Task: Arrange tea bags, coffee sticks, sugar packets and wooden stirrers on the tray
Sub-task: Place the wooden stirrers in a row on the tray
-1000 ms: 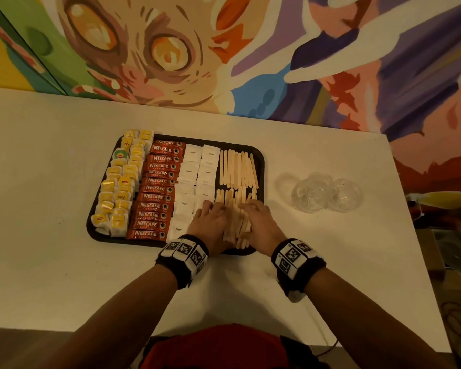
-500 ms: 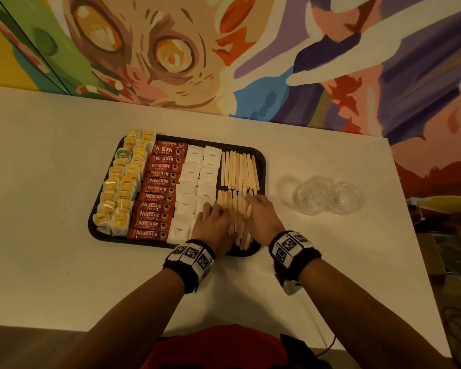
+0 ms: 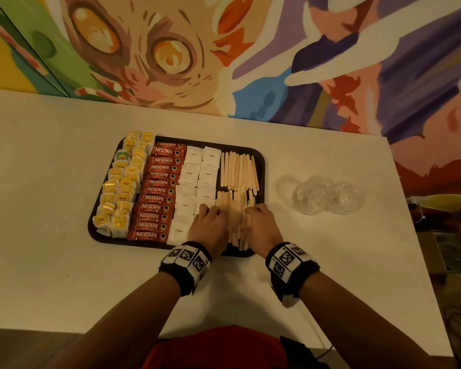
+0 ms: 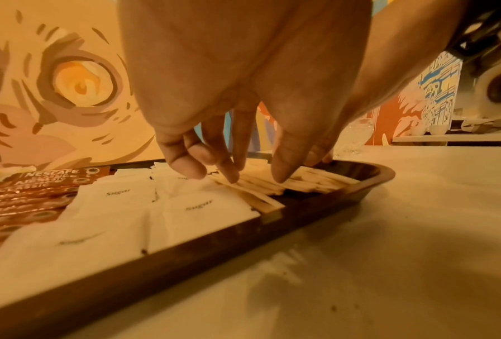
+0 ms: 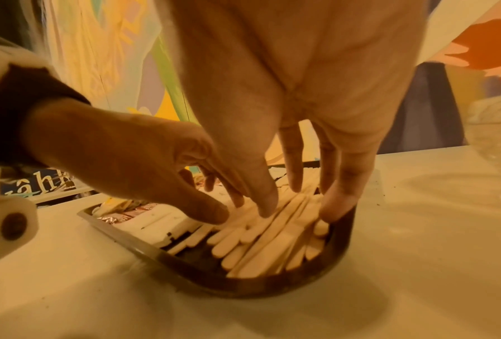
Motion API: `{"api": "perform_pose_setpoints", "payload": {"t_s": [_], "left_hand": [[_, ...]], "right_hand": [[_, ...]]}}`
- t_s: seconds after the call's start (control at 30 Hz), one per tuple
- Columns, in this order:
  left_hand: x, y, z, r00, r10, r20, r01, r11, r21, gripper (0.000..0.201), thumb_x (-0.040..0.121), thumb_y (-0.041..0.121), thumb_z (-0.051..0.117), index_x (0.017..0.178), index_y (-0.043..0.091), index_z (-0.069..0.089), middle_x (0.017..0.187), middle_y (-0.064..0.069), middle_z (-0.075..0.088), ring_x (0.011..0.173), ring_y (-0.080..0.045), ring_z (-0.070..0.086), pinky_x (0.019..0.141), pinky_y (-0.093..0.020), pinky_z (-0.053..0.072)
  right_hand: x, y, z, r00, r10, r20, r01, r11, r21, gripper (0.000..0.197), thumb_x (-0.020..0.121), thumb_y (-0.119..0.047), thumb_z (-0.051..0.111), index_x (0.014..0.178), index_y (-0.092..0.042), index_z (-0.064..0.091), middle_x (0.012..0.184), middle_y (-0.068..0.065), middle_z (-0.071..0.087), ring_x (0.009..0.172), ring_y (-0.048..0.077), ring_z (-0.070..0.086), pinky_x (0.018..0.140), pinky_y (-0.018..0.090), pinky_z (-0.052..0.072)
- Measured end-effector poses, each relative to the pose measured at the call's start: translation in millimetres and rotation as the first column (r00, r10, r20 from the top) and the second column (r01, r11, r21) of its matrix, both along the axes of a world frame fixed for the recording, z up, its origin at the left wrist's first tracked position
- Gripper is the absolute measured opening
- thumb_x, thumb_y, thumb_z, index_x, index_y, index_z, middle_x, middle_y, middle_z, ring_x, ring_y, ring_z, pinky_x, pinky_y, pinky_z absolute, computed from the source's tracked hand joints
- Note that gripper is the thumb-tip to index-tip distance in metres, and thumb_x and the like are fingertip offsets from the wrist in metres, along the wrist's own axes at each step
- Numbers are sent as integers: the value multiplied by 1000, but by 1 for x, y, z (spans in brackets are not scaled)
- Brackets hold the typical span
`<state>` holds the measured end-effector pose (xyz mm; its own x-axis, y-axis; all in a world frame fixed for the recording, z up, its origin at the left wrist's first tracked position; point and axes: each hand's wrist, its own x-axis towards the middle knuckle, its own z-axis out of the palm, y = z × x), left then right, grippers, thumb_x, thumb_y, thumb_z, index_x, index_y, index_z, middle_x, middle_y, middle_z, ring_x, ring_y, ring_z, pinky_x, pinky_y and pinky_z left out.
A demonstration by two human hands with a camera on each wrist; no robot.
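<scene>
- The left hand (image 3: 210,227) lies palm down over the near part of the tray (image 3: 261,161), at about 5 o'clock of it. Its fingers (image 4: 229,169) are stretched and a little spread, and the tips touch the near group of wooden stirrers (image 3: 234,217); it grips nothing.
- The right hand (image 3: 260,226) is just beside it at 3 o'clock, also palm down. Its fingers (image 5: 294,174) are straight and spread, the tips press on the same stirrers, and the little finger stands against the right rim of the tray.
- Both forearms come from 6 o'clock and lean a little toward each other; each wrist carries a black band (image 3: 186,262) with printed markers.
- On the tray, from left to right: tea bags (image 3: 120,187), red coffee sticks (image 3: 157,190), white sugar packets (image 3: 197,177), then the stirrers in a far row and a near row.
- The hands cover the near sugar packets partly, and the near ends of several stirrers. The near stirrers lie uneven, some crossing.
- On the worktop (image 3: 51,169), at 3 o'clock of the tray and apart from it, stand two clear glass cups (image 3: 328,198); their form is hard to make out.
</scene>
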<state>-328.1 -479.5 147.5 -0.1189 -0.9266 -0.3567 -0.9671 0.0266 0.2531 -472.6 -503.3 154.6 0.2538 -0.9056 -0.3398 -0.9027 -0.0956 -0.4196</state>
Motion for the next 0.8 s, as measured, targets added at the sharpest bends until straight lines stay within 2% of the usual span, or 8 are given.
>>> {"api": "perform_pose_setpoints", "payload": {"t_s": [0.1, 0.23, 0.37, 0.47, 0.63, 0.8], "left_hand": [[0, -2, 1, 1000, -25, -3, 25, 1000, 11, 56, 86, 17, 63, 137, 11, 41, 142, -9, 39, 131, -33, 29, 106, -41, 36], [1, -3, -3, 999, -19, -28, 19, 1000, -6, 57, 88, 20, 61, 139, 14, 38, 143, -8, 38, 130, -31, 29, 106, -39, 37], [3, 2, -7, 998, -47, -46, 46, 999, -18, 60, 90, 42, 57, 143, 31, 32, 146, -3, 34, 133, -30, 25, 108, -42, 33], [2, 5, -7, 992, -120, 23, 120, 993, -8, 63, 88, 52, 55, 144, 39, 28, 148, -3, 29, 134, -31, 24, 108, -44, 30], [6, 5, -3, 998, -54, 39, 56, 998, -42, 61, 87, 47, 56, 141, 33, 32, 145, -5, 32, 131, -30, 26, 108, -42, 32], [-8, 4, 1, 993, -109, 39, 110, 994, -28, 62, 88, 47, 55, 142, 29, 30, 144, -7, 33, 132, -32, 26, 108, -44, 31]], "right_hand": [[4, 2, -2, 1000, 17, -19, -16, 999, 39, 39, 89, -14, 67, 126, -10, 55, 133, 10, 46, 121, 24, 45, 104, 33, 44], [9, 4, -4, 1000, 25, 5, -25, 999, 35, 34, 89, -17, 67, 121, -11, 59, 131, 9, 49, 119, 22, 46, 102, 31, 45], [6, 7, -3, 999, 46, 2, -46, 999, 26, 36, 88, -17, 68, 123, -12, 60, 133, 8, 48, 119, 22, 47, 103, 31, 45], [2, 10, 0, 998, 53, -44, -52, 998, 31, 41, 90, -15, 67, 129, -11, 54, 139, 8, 41, 123, 25, 45, 106, 34, 43], [-7, 13, 2, 996, 55, -63, -56, 998, -16, 45, 93, -7, 60, 136, -11, 48, 146, 6, 37, 126, 26, 40, 103, 33, 44], [-9, 16, 3, 996, 92, -1, -92, 996, -21, 42, 93, -14, 61, 134, -14, 53, 143, 4, 43, 126, 26, 40, 107, 29, 37]]}}
